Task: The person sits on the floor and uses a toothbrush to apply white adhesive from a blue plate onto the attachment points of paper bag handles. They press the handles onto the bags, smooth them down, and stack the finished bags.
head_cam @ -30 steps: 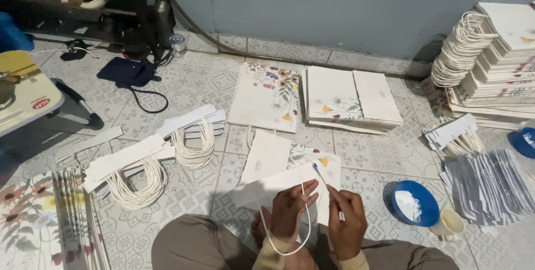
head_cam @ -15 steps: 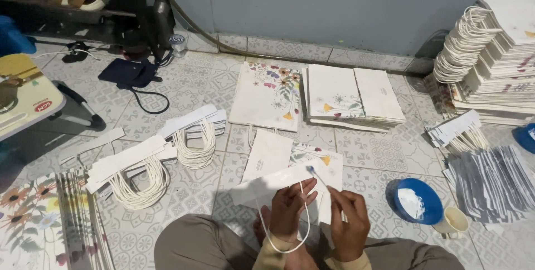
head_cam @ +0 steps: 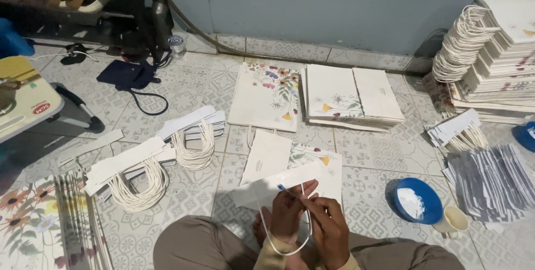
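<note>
Where the floor tiles begin at far left, floral bags (head_cam: pixel 28 225) lie stacked flat, their edges fanned. Right of them lie two heaps of white card strips with cord handles (head_cam: pixel 136 183), the second heap (head_cam: pixel 192 142) a little farther back. A dark pouch (head_cam: pixel 127 75) lies behind these, near the wall. At the middle, a flat floral bag (head_cam: pixel 267 94) lies beside a stack of folded bags (head_cam: pixel 351 97).

Nearer the person, the left hand (head_cam: pixel 287 211) pinches a white card strip (head_cam: pixel 278 183) from below, fingers closed on it. A loop of white cord (head_cam: pixel 281 245) hangs from the strip between the wrists. The right hand (head_cam: pixel 329 231) is closed on a thin blue-tipped stick (head_cam: pixel 290 193), whose tip touches the strip. Under the strip lies another folded bag (head_cam: pixel 315 161).

Further right, a blue bowl (head_cam: pixel 421 192) holds white paste. Just beside it stands a small cream cup (head_cam: pixel 454 220); its contents cannot be told. Grey sheets (head_cam: pixel 490 181) lie fanned beyond, and a tall pile of handled bags (head_cam: pixel 496 52) rises at far right.
</note>
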